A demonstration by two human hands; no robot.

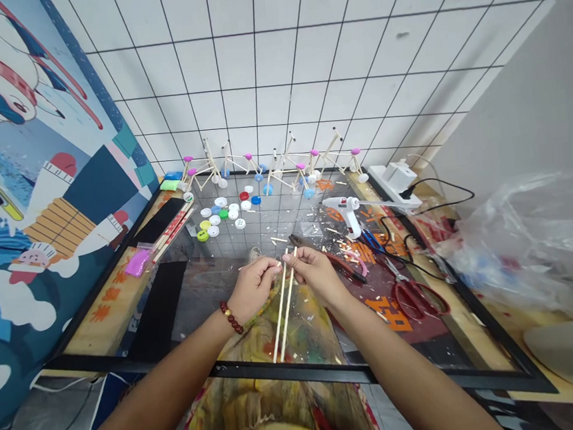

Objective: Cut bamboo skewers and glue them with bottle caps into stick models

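My right hand (pixel 318 274) is closed at the fingertips on the upper ends of two long, thin wooden sticks (pixel 285 303). The sticks run nearly side by side towards the table's near edge. Just left of them is my left hand (pixel 256 286), with a beaded bracelet at the wrist. Its thumb and fingers are pinched together, and a small pale tip shows by them, but what they hold is too small to make out. Beyond my right hand lie dark-jawed pliers (pixel 342 268) with red handles, partly hidden by the hand.
Stick frames with bottle-cap wheels (pixel 308 191) line the wall. Loose bottle caps (pixel 233 207) lie before them. A glue gun (pixel 347 215), red scissors (pixel 418 296) and a power strip (pixel 397 185) are on the right, near plastic bags (pixel 529 240). Wrapped sticks (pixel 172 230) and a pink packet (pixel 139 261) lie left.
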